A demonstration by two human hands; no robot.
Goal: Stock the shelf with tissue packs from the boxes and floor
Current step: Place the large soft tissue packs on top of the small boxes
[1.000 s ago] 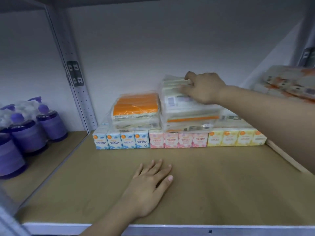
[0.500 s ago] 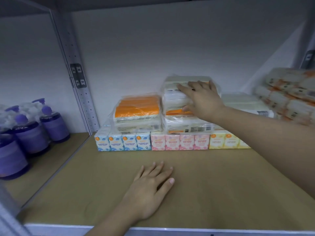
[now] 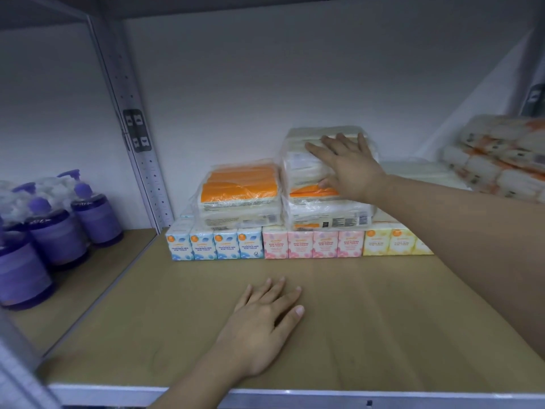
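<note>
Pressing my right hand (image 3: 351, 169), now flat, on top tissue pack (image 3: 306, 149) at shelf (image 3: 383, 335) back; grip released, pack placed; left hand (image 3: 262, 329) flat on shelf.

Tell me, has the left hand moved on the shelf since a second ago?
No. The left hand lies flat on the shelf board, same spot below the pink tissue boxes.

A shop stockroom or retail shelving bay. A metal rack with a perforated grey upright (image 3: 147, 178) holds a tan shelf board (image 3: 339, 320). Along its back stand boxed mini tissues (image 3: 264, 246) in rows of blue, pink and yellow, with plastic-wrapped tissue packs (image 3: 239, 199) stacked above. The neighbouring bay holds identical purple pump bottles (image 3: 94, 214).
</note>
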